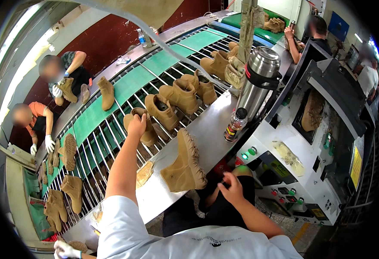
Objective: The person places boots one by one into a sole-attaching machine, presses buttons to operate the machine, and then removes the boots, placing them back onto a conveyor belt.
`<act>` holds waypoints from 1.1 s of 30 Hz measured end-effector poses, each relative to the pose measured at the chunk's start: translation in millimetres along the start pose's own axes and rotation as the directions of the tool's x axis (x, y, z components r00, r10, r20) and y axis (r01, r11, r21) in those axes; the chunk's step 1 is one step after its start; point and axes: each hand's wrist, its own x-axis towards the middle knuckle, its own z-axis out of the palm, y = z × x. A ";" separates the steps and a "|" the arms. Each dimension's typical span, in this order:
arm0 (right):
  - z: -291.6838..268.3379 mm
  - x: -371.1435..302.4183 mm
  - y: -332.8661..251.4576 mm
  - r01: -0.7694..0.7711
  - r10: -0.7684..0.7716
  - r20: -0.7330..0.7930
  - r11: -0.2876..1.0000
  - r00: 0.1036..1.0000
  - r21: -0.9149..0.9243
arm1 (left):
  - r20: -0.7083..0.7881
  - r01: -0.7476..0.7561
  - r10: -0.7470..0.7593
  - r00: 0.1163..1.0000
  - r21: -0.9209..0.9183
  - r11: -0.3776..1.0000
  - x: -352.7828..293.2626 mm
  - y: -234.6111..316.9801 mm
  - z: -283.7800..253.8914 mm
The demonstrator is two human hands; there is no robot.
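Observation:
My left arm reaches forward over the rack, and my left hand [136,126] is closed on the top of a tan boot [149,137] standing on the bars. Close beside it stands another tan boot [161,112], its opening facing up. Nearer to me, a single tan boot [181,166] lies on its side on the metal ledge [155,196], its ridged sole turned to the right. Above my lap hangs my right hand [232,190], holding nothing, with its fingers loosely bent and apart.
More boots stand along the barred rack and green belt [133,82]. A steel flask [258,77] and a small bottle [236,125] stand at the ledge's right end. At right is a machine [280,155] with buttons and a boot [313,110] inside. Co-workers [68,77] work across the belt.

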 end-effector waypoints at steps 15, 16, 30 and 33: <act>73.2 58.8 -37.4 -0.131 0.088 0.326 0.985 0.941 0.111 | 0.083 -0.444 0.613 0.786 -0.616 0.651 -212.0 161.7 -149.5; 79.7 59.3 -22.3 -0.177 0.084 0.340 0.952 0.937 0.251 | 0.075 -0.506 0.771 0.632 -0.714 0.484 -245.8 183.1 -168.7; -112.9 44.5 -7.9 0.140 0.000 -0.385 0.932 0.923 0.335 | -0.732 -0.629 0.669 0.130 -0.583 -0.515 -401.3 297.4 -195.0; -188.5 62.7 -1.5 0.182 -0.105 -0.573 0.980 0.813 0.078 | -0.552 -0.557 0.814 -0.182 -0.624 -0.548 -377.8 309.7 -199.8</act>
